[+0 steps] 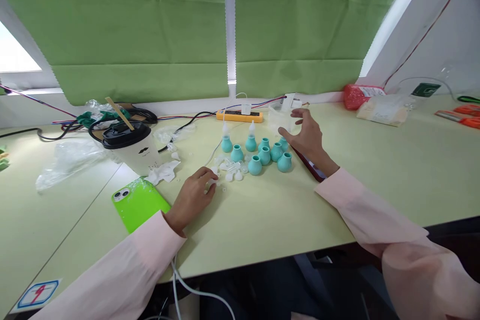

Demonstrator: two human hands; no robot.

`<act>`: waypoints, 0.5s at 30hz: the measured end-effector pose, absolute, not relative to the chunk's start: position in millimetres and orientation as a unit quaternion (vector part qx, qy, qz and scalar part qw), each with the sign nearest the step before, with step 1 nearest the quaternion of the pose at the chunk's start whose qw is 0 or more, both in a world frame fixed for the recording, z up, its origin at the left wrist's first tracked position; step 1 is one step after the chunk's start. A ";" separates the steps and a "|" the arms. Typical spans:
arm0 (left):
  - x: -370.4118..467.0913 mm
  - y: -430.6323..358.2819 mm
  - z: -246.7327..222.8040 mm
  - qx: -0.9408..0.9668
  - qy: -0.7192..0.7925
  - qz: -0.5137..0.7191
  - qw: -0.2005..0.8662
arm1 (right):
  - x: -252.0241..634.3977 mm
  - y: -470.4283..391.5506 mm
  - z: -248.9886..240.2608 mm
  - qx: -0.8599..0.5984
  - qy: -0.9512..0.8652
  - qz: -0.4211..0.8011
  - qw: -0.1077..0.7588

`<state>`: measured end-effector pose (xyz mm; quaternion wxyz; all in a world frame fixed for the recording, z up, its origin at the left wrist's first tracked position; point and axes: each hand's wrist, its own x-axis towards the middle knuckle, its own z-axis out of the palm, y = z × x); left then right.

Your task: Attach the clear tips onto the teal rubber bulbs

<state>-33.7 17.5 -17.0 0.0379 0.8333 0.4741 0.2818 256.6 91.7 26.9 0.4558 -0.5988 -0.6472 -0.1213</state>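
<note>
My left hand [195, 191] rests low over the table at the left edge of a pile of small clear and white plastic pieces [229, 166]. Its fingers are curled together; whatever they hold is too small to name. My right hand [305, 134] is raised with thumb and fingers apart, holding nothing, beside a translucent container [279, 119]. Between the hands stand several teal bulbs [255, 165] with open necks. Two bulbs at the back, one [226, 143] at the left and one [251, 143] further right, carry clear pointed tips.
A lidded paper cup [140, 152] and a green phone [138, 204] are at the left. Behind the bulbs lies an orange power strip [239, 117]. A dark red flat object [313, 167] is under my right wrist. Red and white packages [363, 97] and orange-handled scissors [465, 116] lie at the right.
</note>
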 end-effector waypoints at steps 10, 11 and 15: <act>-32.5 19.0 -18.8 0.828 0.506 0.238 0.046 | 182.2 38.5 -7.6 -0.255 -0.880 -0.267 0.300; -32.8 19.4 -19.6 0.828 0.508 0.235 0.037 | 174.7 34.8 -11.3 -0.255 -0.895 -0.262 0.256; -33.0 19.9 -20.7 0.838 0.503 0.209 0.007 | 160.7 32.0 -18.9 -0.302 -0.911 -0.227 0.163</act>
